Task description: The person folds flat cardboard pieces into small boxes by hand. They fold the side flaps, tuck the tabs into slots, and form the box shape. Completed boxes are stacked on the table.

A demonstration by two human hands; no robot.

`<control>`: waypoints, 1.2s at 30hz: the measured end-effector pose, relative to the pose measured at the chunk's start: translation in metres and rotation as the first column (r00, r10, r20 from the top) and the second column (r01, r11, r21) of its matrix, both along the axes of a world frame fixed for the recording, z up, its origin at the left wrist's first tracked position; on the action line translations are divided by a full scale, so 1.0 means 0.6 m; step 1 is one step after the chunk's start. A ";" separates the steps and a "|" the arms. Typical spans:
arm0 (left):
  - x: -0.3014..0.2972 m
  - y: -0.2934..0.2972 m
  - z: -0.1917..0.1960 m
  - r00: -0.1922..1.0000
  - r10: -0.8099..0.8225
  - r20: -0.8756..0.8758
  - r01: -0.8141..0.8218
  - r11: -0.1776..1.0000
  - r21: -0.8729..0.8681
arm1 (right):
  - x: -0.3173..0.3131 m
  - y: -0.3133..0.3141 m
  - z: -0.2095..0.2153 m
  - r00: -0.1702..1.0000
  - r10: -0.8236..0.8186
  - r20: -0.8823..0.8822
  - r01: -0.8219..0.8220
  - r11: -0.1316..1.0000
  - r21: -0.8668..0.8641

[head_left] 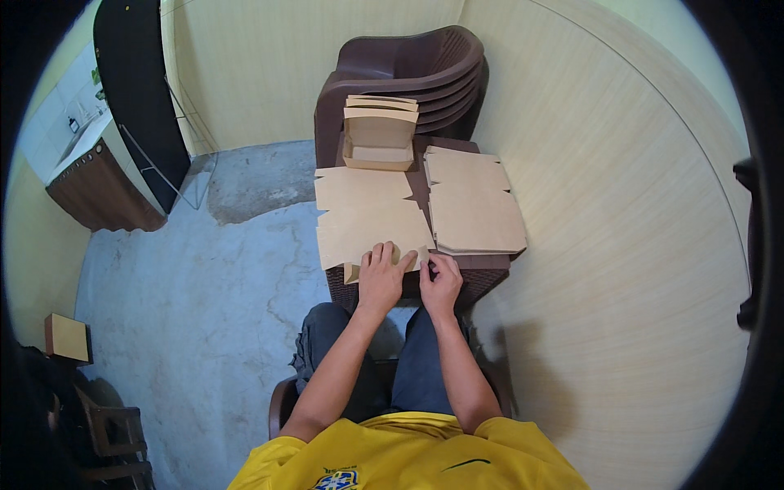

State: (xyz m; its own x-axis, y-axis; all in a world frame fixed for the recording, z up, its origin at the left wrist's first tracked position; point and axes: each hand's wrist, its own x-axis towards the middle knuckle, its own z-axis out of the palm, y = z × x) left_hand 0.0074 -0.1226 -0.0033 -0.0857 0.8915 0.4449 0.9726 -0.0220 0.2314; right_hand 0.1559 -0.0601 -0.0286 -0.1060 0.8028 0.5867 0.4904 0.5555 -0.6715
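Note:
A flat brown cardboard box blank (367,208) with notched edges lies on the near left part of a dark brown woven table (492,282). My left hand (380,282) rests on its near edge, fingers stretched out over the card, the thumb toward the right. Beside it, my right hand (442,284) pinches a small flap at the blank's near right corner between thumb and fingers. Part of the near edge is folded and shows below my left hand. The fingertips partly hide the fold.
A stack of flat box blanks (475,200) lies on the table's right side. Behind stands a folded open box (379,143), with stacked brown plastic chairs (408,69) beyond. A pale wall (604,204) runs close on the right. A small box (67,337) sits far left.

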 end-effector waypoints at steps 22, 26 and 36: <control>-0.002 0.000 0.002 0.981 0.011 0.195 -0.009 1.000 -0.010 | -0.013 -0.011 -0.008 0.999 0.000 0.037 -0.005 0.992 0.127; -0.003 -0.001 0.001 0.984 0.015 0.177 -0.012 1.000 -0.019 | -0.006 -0.004 -0.001 1.000 0.001 0.002 -0.001 1.000 0.025; -0.006 0.001 0.004 0.986 0.014 0.167 -0.010 1.000 -0.024 | 0.008 0.015 0.020 0.984 0.157 0.082 -0.170 0.967 0.188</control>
